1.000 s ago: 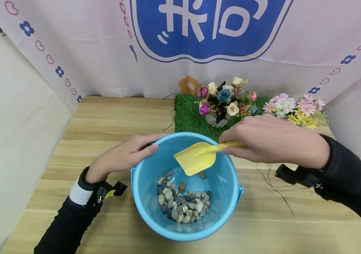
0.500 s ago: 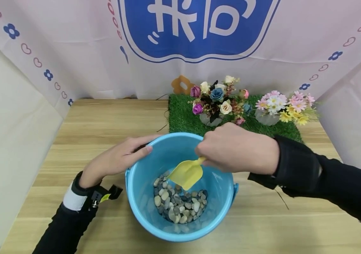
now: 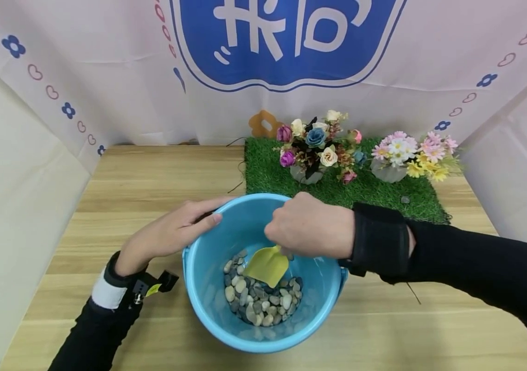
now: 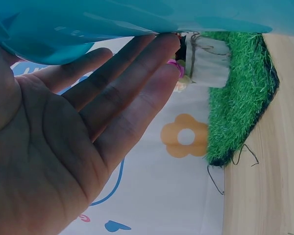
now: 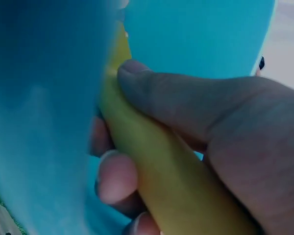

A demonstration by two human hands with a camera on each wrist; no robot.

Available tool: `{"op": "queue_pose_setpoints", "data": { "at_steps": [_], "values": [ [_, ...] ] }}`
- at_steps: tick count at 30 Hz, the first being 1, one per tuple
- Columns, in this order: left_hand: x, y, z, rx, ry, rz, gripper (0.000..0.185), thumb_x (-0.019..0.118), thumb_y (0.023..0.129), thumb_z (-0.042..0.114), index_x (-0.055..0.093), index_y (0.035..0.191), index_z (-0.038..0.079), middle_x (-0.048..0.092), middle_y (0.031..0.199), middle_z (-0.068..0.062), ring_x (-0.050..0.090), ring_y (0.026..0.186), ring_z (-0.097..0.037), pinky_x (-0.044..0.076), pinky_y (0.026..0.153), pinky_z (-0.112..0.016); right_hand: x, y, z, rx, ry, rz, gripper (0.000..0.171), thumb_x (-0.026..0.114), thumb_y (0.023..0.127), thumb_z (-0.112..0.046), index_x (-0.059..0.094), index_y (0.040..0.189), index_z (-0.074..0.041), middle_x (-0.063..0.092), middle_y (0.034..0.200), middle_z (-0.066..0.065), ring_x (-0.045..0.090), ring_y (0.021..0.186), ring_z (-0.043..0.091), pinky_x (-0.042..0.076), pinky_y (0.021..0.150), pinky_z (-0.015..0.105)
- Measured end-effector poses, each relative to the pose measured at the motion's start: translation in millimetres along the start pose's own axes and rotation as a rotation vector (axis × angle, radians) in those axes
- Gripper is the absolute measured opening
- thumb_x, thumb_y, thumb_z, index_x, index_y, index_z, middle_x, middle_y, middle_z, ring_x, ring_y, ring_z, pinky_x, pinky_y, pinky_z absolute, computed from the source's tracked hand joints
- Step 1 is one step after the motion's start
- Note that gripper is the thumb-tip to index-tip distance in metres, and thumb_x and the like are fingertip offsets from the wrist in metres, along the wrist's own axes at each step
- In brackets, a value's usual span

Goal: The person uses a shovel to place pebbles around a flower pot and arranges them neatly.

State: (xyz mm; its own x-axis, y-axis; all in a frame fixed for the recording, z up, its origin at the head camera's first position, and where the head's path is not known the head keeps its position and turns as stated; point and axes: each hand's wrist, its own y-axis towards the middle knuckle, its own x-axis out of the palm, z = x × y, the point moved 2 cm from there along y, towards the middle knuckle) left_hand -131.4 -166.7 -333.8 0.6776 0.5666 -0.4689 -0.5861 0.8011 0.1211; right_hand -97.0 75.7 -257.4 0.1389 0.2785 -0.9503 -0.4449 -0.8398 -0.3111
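A large blue bucket (image 3: 263, 346) stands on the table, its bottom partly covered with small grey, white and tan pebbles (image 3: 258, 304). My left hand (image 3: 170, 229) holds the bucket's left rim, thumb over the edge. In the left wrist view its fingers (image 4: 122, 125) lie long and nearly straight against the outer wall. Reaching in over the far right rim, my right hand (image 3: 309, 226) grips a yellow toy shovel (image 3: 267, 265) by its handle. The shovel's blade points down inside the bucket, right over the pebbles. Thumb and fingers wrap the handle (image 5: 152, 147) in the right wrist view.
Behind the bucket lies a green artificial grass mat (image 3: 356, 193) bearing a pot of mixed roses (image 3: 321, 147) and a pot of daisies (image 3: 416, 154). A printed white cloth (image 3: 142, 103) hangs at the back. The wooden table (image 3: 129, 185) stretches to both sides.
My right hand has moved left and down with the shovel, from above the right rim to inside the bucket. My left hand stays at the rim. The view has shifted slightly.
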Motion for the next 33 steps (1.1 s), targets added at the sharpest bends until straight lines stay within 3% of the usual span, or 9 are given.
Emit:
{"op": "queue_pose_setpoints", "data": {
  "at_steps": [10,19,28,33],
  "values": [
    [-0.1,2.0,0.1,0.004,-0.014,-0.015,0.047,0.038,0.110,0.009,0.037,0.157,0.006,0.066,0.126,-0.018,0.075,0.089,-0.025,0.063,0.068,-0.038,8.6,6.4,-2.2,-0.033,0.030,-0.040,0.019,0.075,0.094,-0.026,0.069,0.082,-0.013,0.059,0.071,-0.001,0.055,0.060,0.014,0.047,0.051,0.026],
    [1.5,2.7,-0.4,-0.005,-0.019,-0.023,0.047,0.037,0.111,0.010,0.037,0.157,0.006,0.066,0.126,-0.019,0.075,0.088,-0.025,0.063,0.067,-0.038,8.5,7.5,-0.9,-0.006,0.112,-0.122,0.019,0.074,0.096,-0.026,0.069,0.083,-0.013,0.057,0.071,-0.003,0.053,0.061,0.012,0.048,0.054,0.026],
    [1.1,2.4,0.4,0.005,-0.006,-0.022,0.047,0.037,0.111,0.011,0.037,0.157,0.006,0.065,0.128,-0.017,0.074,0.094,-0.026,0.063,0.070,-0.037,-6.7,6.2,4.4,-0.015,0.141,-0.097,0.024,0.072,0.096,-0.015,0.060,0.075,-0.017,0.053,0.067,-0.004,0.051,0.058,0.012,0.045,0.051,0.024],
    [0.6,0.8,0.8,-0.010,-0.008,-0.020,0.047,0.038,0.111,0.011,0.037,0.157,0.006,0.065,0.128,-0.017,0.074,0.093,-0.026,0.063,0.070,-0.036,-9.2,13.0,5.1,-0.005,0.198,-0.143,0.020,0.071,0.098,-0.020,0.066,0.079,-0.016,0.056,0.069,-0.006,0.054,0.060,0.011,0.047,0.055,0.025]
  ]
}}
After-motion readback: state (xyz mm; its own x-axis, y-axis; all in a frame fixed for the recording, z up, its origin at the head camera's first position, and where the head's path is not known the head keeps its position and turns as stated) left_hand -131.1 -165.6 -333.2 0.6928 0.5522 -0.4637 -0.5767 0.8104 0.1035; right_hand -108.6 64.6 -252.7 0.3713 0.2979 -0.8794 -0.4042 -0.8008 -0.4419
